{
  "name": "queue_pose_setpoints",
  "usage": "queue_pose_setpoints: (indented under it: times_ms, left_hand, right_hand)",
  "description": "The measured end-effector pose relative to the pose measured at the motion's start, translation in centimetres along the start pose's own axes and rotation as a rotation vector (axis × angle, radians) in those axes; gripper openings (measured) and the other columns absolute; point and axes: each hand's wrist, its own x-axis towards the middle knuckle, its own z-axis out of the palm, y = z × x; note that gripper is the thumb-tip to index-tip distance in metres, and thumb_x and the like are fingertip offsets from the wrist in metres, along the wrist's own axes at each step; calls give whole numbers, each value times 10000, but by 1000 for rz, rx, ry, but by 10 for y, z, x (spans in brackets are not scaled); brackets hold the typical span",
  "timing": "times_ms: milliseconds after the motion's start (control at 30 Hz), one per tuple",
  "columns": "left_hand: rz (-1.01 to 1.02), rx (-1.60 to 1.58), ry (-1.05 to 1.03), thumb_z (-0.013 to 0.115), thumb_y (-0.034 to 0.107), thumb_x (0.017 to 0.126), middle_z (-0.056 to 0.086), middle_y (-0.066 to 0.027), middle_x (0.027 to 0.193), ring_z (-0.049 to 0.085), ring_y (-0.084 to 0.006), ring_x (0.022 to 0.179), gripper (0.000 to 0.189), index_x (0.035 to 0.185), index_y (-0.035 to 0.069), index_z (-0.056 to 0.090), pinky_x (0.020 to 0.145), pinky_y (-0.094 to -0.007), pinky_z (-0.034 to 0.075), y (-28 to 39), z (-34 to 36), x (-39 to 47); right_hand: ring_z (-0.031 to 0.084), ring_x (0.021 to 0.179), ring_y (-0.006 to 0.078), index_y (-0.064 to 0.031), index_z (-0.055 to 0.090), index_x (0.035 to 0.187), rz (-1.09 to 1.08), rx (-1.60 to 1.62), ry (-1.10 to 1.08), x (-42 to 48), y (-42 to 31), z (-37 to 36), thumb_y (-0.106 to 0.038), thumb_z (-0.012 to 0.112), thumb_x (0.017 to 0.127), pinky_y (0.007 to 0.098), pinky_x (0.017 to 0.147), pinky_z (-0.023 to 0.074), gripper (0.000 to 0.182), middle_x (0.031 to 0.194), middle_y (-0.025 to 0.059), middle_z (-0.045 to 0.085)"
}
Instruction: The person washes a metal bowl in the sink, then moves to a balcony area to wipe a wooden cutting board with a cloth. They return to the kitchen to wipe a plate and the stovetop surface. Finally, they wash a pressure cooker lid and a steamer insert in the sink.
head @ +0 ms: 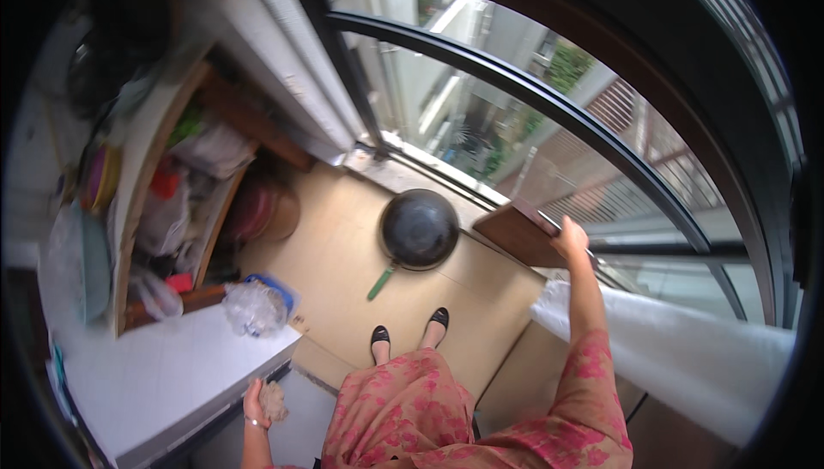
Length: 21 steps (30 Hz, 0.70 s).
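Note:
My left hand (pixel 255 403), at the lower left, holds a crumpled beige cloth or similar soft wad (pixel 273 401). My right hand (pixel 570 238) is stretched out to the window side and grips the edge of a flat brown board or panel (pixel 515 235), which stands tilted against the window sill. Between my hands, farther forward, a black wok (pixel 419 229) lies bottom up on the beige tiled floor, its green handle (pixel 380 283) pointing toward my feet.
Shelves (pixel 154 166) filled with plastic bags stand at the left, beside a round brown container (pixel 280 211). A clear plastic bag (pixel 255 308) and a blue item rest on the white counter (pixel 161 372). Framed window panes (pixel 463 108) curve along the front and right. A white covered ledge (pixel 676 347) is at the right.

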Motion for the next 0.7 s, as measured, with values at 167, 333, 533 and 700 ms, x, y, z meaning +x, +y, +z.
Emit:
queue_pose_setpoints:
  times_ms: [167, 333, 533, 700]
  left_hand:
    - [-17, -74, -20, 491, 348, 800, 538, -62, 714, 556, -193, 620, 248, 831, 101, 494, 505, -298, 458, -1, 11, 0]
    - [-130, -192, -74, 455, 477, 785, 553, -79, 807, 564, -219, 707, 414, 917, 87, 502, 595, -340, 470, 2, 37, -2]
    - [-134, -77, -102, 409, 456, 798, 578, -84, 789, 575, -205, 691, 445, 910, 43, 530, 596, -323, 472, 17, 82, 15]
    - [-160, -75, -376, 479, 209, 768, 559, -130, 933, 566, -211, 736, 401, 1124, 30, 424, 633, -324, 472, 3, 88, 49]
  right_hand:
    - [578, 773, 302, -5, 616, 748, 3, 0, -295, -22, -9, -8, -281, 719, 498, 370, 673, 465, 386, 800, 181, 594]
    - [573, 766, 316, 8, 591, 764, -97, 23, -258, -61, -30, -10, -345, 717, 562, 381, 658, 450, 425, 787, 196, 586]
    - [547, 715, 385, 46, 563, 695, -55, 183, -140, -89, -41, 3, -330, 599, 702, 431, 618, 423, 378, 717, 247, 552]
    - [553, 643, 352, 68, 549, 659, -27, 329, -190, -133, -58, -37, -258, 575, 724, 413, 602, 414, 333, 652, 234, 548]
